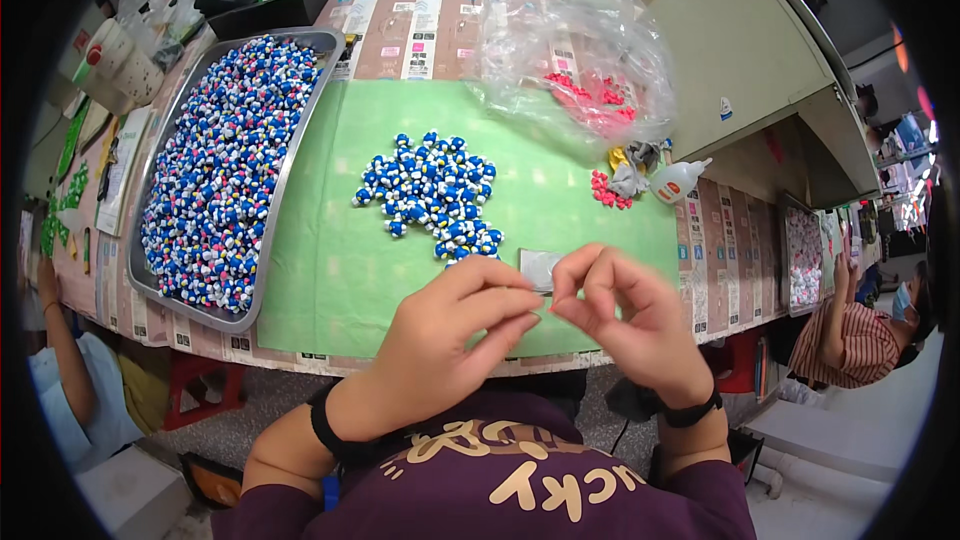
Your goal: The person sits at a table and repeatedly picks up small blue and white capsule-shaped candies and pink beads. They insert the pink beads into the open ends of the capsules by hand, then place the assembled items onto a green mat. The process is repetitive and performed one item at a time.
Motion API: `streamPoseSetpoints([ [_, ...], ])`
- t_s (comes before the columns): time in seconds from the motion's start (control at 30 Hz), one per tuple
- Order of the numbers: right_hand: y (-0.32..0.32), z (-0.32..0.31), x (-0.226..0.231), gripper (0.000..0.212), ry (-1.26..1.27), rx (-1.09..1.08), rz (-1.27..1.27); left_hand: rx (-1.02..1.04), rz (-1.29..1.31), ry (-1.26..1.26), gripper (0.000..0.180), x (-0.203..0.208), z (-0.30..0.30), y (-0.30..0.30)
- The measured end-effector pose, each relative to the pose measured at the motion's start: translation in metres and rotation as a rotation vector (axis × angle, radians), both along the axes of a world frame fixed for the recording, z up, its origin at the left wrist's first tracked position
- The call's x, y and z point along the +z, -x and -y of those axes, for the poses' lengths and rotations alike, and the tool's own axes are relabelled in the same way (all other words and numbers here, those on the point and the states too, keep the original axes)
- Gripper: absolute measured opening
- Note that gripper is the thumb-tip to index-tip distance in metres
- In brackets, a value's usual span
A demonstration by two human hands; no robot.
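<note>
My left hand (452, 322) and my right hand (628, 310) meet over the front of the green sheet (335, 230). Between the right thumb and forefinger, a tiny speck of pink shows, a small pink piece. The left fingers are pressed together; whatever they hold is hidden. Just beyond the fingers lies a small grey square pad (538, 262). A pile of small blue-and-white figures (430, 190) spreads over the sheet ahead of my left hand. Farther right sits a little heap of pink pieces (610, 190).
A metal tray (272, 275) full of similar figures stands at left. At the back right are a clear plastic bag (570, 30) with pink pieces, crumpled foil (628, 178) and a white squeeze bottle (678, 180). Other people (850, 340) sit at both sides.
</note>
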State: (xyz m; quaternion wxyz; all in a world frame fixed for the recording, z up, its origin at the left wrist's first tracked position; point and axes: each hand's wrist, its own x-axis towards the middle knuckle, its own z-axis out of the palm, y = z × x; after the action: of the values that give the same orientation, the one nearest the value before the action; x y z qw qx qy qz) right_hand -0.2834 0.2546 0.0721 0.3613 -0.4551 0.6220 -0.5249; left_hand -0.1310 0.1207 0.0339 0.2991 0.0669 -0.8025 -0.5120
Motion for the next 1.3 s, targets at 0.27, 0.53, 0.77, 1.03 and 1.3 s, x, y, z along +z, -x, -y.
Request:
streamPoseSetpoints([
  [0.27,0.034,0.011,-0.018,0.019,-0.161,0.05,-0.69,-0.269,0.55,-0.227,0.017,-0.008,0.029,-0.04],
  [0.53,0.03,0.019,-0.015,0.018,-0.199,0.038,-0.84,-0.08,0.424,-0.179,0.017,-0.019,0.033,-0.026],
  [0.77,0.014,0.015,0.011,0.023,-0.071,-0.062,-0.394,-0.08,0.149,-0.809,0.024,-0.011,0.029,-0.02],
  [1.03,-0.013,0.015,0.013,0.029,0.167,-0.103,-0.308,-0.095,-0.007,-0.874,0.023,-0.002,0.017,-0.008],
  [1.3,-0.011,0.009,0.009,0.028,0.222,-0.163,-0.317,-0.155,0.068,-1.07,0.026,0.004,0.018,-0.006],
])
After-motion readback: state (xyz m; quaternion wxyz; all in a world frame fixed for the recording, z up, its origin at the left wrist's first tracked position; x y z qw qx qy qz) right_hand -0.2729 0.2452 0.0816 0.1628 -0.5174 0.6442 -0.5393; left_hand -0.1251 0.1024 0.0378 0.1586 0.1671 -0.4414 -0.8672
